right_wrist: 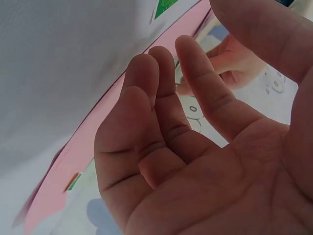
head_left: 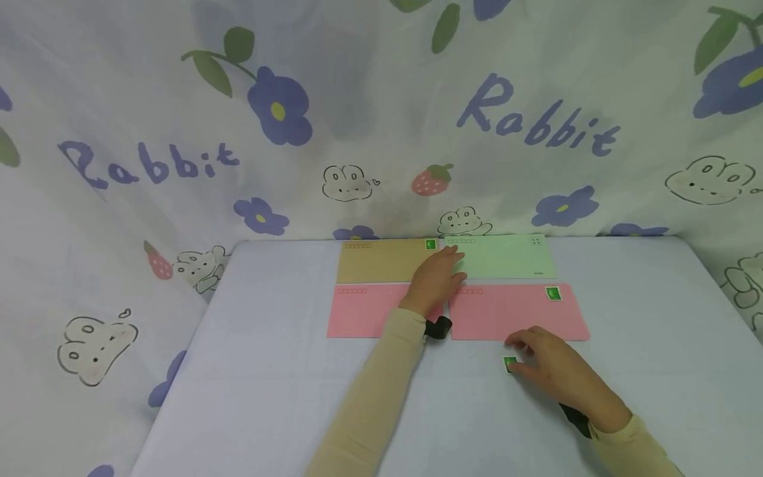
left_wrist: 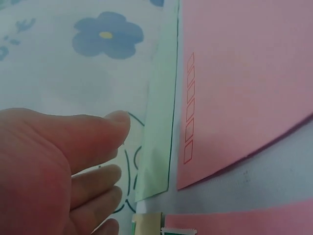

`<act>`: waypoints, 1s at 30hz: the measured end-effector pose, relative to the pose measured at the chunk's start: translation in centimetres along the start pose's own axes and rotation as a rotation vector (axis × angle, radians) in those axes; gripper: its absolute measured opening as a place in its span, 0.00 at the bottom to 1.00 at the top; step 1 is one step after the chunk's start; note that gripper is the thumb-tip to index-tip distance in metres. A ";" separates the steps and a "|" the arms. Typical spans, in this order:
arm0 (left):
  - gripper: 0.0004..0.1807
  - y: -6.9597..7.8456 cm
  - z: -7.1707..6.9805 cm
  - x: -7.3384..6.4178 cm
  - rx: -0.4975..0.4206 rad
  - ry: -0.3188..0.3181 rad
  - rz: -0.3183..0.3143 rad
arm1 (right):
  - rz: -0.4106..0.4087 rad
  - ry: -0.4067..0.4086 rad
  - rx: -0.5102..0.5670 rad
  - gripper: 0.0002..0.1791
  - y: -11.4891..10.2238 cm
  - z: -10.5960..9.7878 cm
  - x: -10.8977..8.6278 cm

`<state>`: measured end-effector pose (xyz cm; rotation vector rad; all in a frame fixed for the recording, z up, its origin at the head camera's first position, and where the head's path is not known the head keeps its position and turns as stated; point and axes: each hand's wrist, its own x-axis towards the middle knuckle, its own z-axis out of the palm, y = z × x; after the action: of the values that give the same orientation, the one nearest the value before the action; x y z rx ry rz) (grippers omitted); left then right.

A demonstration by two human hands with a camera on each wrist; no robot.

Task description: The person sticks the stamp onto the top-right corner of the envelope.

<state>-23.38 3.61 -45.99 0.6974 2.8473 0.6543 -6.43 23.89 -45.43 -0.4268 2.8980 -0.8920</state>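
Observation:
My left hand (head_left: pixel 436 281) reaches over the meeting corners of four-sided paper envelopes, its fingers extended, holding nothing. Its fingertips overlap the left end of the pale green envelope (head_left: pixel 507 258); whether they touch it I cannot tell. Beneath the hand lie a tan envelope (head_left: pixel 378 262) and a pink envelope (head_left: pixel 357 318). A second pink envelope (head_left: pixel 512 315) lies to the right, with a green stamp (head_left: pixel 553 293) in its corner. My right hand (head_left: pixel 557 368) hovers in front, fingers loosely bent. Its thumb tip overlaps a loose green stamp (head_left: pixel 509 364); contact is unclear.
Another green stamp (head_left: pixel 431 244) sits on the tan envelope's upper right corner. The white table (head_left: pixel 268 371) extends on both sides of the envelopes. Behind it hangs a cloth (head_left: pixel 381 119) printed with rabbits, flowers and strawberries.

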 end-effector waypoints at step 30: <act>0.22 0.2 0.6 0.2 0.296 -0.100 0.071 | -0.003 -0.035 -0.051 0.12 0.4 0.4 0.0</act>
<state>-23.37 4.08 -46.48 0.8504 2.8650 0.1986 -6.50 24.04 -45.99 -0.4460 2.8943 -0.8041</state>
